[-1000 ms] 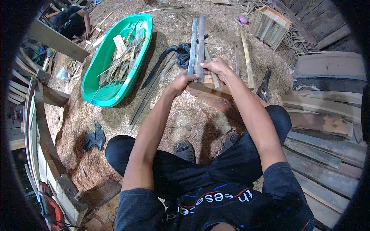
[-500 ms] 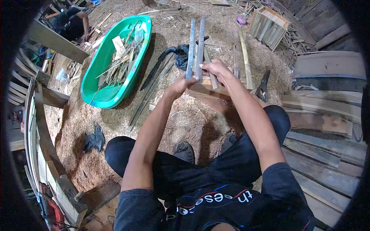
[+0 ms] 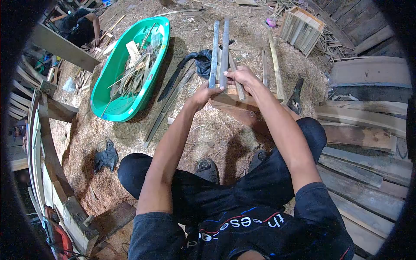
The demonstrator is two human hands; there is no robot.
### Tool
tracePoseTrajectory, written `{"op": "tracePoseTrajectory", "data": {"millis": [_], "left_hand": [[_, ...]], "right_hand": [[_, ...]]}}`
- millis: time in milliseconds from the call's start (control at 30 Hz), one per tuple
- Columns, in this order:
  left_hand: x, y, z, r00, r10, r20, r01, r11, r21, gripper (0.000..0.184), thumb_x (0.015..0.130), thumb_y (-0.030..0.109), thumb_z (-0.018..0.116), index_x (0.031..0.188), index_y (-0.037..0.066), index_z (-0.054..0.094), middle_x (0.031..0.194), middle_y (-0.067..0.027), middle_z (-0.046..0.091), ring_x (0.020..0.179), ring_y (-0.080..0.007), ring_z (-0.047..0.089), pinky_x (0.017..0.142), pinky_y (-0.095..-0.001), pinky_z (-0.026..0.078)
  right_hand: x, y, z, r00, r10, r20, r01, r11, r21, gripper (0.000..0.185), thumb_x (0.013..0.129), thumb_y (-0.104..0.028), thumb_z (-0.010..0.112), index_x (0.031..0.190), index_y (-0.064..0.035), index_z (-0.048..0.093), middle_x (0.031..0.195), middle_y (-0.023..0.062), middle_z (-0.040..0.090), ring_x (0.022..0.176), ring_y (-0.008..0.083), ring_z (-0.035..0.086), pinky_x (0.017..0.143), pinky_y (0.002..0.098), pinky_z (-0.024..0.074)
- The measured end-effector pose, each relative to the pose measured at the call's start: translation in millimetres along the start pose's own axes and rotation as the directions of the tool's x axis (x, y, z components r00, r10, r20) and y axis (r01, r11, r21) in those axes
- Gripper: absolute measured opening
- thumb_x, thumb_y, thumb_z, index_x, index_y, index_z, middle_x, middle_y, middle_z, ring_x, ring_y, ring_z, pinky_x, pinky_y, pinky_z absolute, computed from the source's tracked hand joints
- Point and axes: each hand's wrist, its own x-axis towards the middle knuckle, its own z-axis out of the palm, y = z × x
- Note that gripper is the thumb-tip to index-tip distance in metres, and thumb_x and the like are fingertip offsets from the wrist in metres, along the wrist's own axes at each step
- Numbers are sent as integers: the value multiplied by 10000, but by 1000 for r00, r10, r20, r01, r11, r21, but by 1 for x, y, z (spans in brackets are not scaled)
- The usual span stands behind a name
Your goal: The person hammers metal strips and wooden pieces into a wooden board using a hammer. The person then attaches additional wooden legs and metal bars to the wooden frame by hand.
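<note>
My left hand (image 3: 202,95) is closed on the near end of a narrow grey wooden strip (image 3: 214,54). Just to its right, a second grey strip (image 3: 225,52) runs almost parallel, its near end pinched by my right hand (image 3: 242,79). Both strips point away from me over a brown wooden block (image 3: 236,103). A shorter strip (image 3: 234,71) lies slanted beside my right hand. Farther right, a thin strip (image 3: 265,69) and a longer pale strip (image 3: 276,65) extend away from the block.
A green tub (image 3: 97,97) of wood scraps stands left. Beside it lie a dark long-bladed tool (image 3: 170,82) and a black bag (image 3: 203,64). Planks (image 3: 364,184) are on the right, a slatted crate (image 3: 302,31) at the back right. Another person (image 3: 80,27) crouches upper left.
Against the first frame, the near ends of the two strips have moved slightly apart. Over the last half second the hands have barely moved.
</note>
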Motion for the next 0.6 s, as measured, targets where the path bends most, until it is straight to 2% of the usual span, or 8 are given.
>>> {"op": "tracePoseTrajectory", "data": {"millis": [67,267,367,467,600], "left_hand": [[-2,3,3,1000,8,-27,-7,1000,8,438,834,180,683,1213,10,542,993,-67,620,907,-158,560,814,-293,414],[0,-3,2,998,53,-28,-52,998,31,341,841,166,665,1150,37,602,764,44,509,703,-84,423,617,-261,322],[-10,9,4,998,61,19,-62,995,75,372,844,147,661,1185,26,573,869,4,583,788,-108,507,685,-276,401],[-4,-6,4,990,142,-6,-142,990,-18,409,843,124,663,1217,15,540,1020,-53,622,917,-144,565,818,-295,448],[-15,5,9,989,147,-24,-147,989,-14,330,840,167,684,1119,46,554,841,-14,573,740,-121,523,666,-273,409]], "right_hand": [[1,1,-1,1000,-1,-3,1,1000,20,172,857,-44,660,1002,20,592,967,111,634,844,198,666,775,293,587],[-6,-5,3,1000,26,-3,-26,999,38,151,858,-30,653,984,20,588,957,103,628,849,194,663,760,288,595],[6,7,0,999,-36,-38,37,999,19,145,829,5,654,948,67,596,916,143,645,823,249,679,748,325,609],[1,3,1,1000,-19,9,18,997,76,181,820,15,662,976,66,585,957,139,632,853,249,673,747,327,612],[4,6,1,1000,-13,-16,14,999,41,233,819,31,657,1022,85,557,1019,144,606,879,253,669,757,322,615]]}}
